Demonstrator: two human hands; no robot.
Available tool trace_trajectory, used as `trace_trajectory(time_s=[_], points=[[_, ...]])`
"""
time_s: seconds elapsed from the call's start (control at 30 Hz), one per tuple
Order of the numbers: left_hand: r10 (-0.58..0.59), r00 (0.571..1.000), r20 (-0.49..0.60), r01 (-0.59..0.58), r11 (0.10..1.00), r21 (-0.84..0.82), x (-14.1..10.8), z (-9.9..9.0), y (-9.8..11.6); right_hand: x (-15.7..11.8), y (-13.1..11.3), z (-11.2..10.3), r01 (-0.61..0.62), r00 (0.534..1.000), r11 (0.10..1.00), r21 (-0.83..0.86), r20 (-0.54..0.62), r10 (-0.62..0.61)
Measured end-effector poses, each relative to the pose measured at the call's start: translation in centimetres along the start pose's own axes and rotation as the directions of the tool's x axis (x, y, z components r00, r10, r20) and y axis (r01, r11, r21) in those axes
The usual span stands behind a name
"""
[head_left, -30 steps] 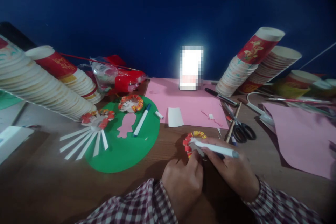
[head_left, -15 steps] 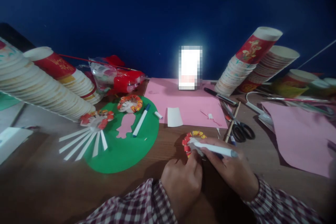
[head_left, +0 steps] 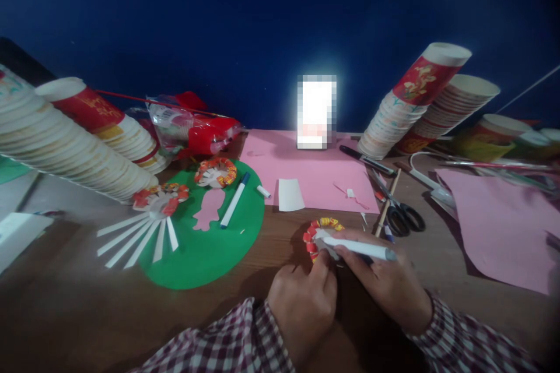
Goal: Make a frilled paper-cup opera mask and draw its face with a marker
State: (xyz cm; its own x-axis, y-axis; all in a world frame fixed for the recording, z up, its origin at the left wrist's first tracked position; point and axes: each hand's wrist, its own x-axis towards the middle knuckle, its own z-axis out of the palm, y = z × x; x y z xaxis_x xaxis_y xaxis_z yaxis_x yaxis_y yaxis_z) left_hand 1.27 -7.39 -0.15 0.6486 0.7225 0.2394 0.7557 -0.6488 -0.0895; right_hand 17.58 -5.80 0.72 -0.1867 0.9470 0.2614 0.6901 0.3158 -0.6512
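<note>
My right hand is closed round a white marker, whose tip rests at the pale middle of a small red and yellow paper ring piece. My left hand is closed, its fingertips pinching the lower edge of that piece. Beyond the hands a white paper rectangle overlaps a pink sheet. On a green paper circle lie a blue-and-white marker, a pink cut-out and another ring piece. A similar piece with long white strips overlaps the circle's left edge.
Leaning stacks of paper cups stand at left and right. Black-handled scissors lie right of the pink sheet, beside a wooden stick. A bright blurred screen stands at the back. Another pink sheet lies at right.
</note>
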Motion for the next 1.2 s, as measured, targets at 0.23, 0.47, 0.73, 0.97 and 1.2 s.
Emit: trace_trajectory(time_s=[0.23, 0.47, 0.73, 0.97, 1.2], points=[[-0.033, 0.999, 0.02, 0.033, 0.999, -0.025, 0.19, -0.26, 0.04, 0.17, -0.08, -0.12, -0.039, 0.999, 0.999, -0.005, -0.014, 0.039], [-0.016, 1.0, 0.013, 0.016, 1.0, -0.013, 0.12, -0.14, -0.07, -0.06, 0.04, 0.04, -0.015, 0.999, 1.0, -0.013, -0.037, 0.014], [0.006, 1.0, 0.017, -0.006, 1.0, -0.013, 0.23, -0.36, -0.15, -0.08, -0.11, 0.01, -0.005, 1.0, 1.0, -0.01, -0.012, 0.005], [0.014, 1.0, 0.015, -0.014, 1.0, -0.002, 0.06, -0.04, -0.12, -0.06, -0.19, -0.07, -0.003, 1.0, 1.0, 0.013, 0.001, 0.003], [0.039, 0.999, 0.021, -0.039, 0.999, -0.006, 0.17, -0.18, -0.21, 0.07, -0.3, -0.19, 0.002, 1.0, 1.0, 0.009, 0.013, -0.002]])
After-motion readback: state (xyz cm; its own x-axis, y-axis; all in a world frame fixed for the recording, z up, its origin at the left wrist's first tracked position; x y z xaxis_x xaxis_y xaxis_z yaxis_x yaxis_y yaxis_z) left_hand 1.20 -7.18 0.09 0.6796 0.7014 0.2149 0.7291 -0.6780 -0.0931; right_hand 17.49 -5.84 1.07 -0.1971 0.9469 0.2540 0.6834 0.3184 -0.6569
